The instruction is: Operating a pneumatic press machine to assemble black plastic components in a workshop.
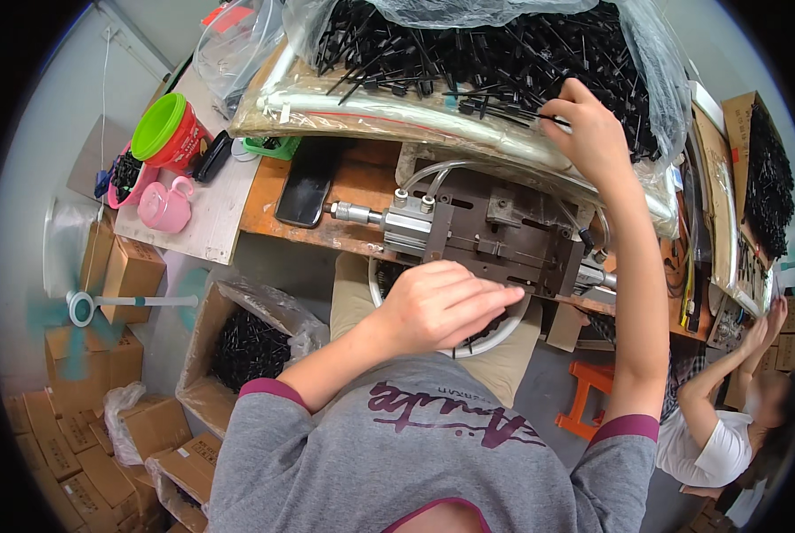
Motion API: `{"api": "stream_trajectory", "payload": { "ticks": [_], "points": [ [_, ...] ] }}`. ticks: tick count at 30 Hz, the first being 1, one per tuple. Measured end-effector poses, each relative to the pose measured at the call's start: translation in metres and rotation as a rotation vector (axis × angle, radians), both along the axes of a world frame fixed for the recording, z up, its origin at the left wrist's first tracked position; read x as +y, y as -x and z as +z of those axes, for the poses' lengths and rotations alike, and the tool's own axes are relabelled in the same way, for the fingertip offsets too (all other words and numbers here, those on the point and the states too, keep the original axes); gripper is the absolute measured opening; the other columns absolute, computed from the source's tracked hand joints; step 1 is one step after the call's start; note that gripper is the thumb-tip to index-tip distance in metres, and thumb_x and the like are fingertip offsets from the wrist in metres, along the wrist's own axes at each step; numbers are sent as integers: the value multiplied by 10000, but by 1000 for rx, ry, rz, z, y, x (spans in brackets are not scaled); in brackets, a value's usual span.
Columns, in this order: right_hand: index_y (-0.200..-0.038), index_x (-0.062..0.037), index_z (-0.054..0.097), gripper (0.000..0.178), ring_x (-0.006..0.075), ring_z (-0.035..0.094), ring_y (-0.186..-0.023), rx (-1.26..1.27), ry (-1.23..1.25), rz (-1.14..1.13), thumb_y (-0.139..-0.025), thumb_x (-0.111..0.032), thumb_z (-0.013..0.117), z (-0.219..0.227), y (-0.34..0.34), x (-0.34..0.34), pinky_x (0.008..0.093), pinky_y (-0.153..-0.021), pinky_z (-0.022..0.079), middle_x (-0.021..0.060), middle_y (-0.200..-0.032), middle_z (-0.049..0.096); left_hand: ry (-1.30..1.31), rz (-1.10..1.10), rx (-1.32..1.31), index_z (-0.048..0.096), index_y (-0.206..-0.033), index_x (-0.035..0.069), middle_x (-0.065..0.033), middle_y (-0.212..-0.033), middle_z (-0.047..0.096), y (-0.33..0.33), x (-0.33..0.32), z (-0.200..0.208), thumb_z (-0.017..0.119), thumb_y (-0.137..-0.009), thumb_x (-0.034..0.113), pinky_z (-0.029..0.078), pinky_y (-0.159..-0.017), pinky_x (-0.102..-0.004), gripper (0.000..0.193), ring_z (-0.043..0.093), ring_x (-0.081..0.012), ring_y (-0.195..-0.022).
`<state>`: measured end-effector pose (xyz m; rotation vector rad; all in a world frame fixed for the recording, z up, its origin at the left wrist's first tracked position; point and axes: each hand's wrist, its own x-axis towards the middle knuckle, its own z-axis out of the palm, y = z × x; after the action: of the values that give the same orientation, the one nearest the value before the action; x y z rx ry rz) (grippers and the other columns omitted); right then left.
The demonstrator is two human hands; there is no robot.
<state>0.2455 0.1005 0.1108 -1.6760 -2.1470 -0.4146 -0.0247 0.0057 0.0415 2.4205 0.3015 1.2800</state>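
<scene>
My right hand (pixel 584 133) reaches over the near edge of a plastic-lined tray (pixel 371 120). Its thumb and fingers are pinched on a thin black plastic part (pixel 553 118) beside a heap of similar parts (pixel 477 58). My left hand (pixel 446 306) hovers just in front of a dark metal fixture (pixel 513 244), fingers stretched out to the right; nothing shows in it, though its palm side is hidden. Silver pneumatic cylinders (pixel 408 226) with clear hoses flank the fixture. Below the left hand, a white-rimmed round container (pixel 504 336) on my lap is partly covered.
A black phone (pixel 304 191) lies left of the fixture. Further left stand a red bucket with green rim (pixel 173 133) and a pink cup (pixel 164 206). An open carton (pixel 203 377) of black parts and a fan (pixel 79 308) are lower left. Another person (pixel 726 409) works at right.
</scene>
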Motion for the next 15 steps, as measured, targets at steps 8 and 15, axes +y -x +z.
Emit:
{"api": "stream_trajectory", "payload": {
  "ticks": [8,15],
  "points": [
    [-922,-31,726,133,212,667,-714,297,-129,285,-790,-15,737,6,19,-57,313,-615,534,78,-847,655,791,31,-282,622,-1298,-3,-139,-1268,621,-10,22,25,715,-858,-53,598,-859,-304,452,677,-206,-1040],
    [-955,-44,720,259,260,687,-794,241,-251,440,-702,11,716,-17,45,-79,354,-657,565,93,-910,676,855,-56,-223,713,-1122,-42,-126,-1120,652,-9,28,28,744,-819,-87,620,-863,-295,308,692,-188,-956]
  ]
}}
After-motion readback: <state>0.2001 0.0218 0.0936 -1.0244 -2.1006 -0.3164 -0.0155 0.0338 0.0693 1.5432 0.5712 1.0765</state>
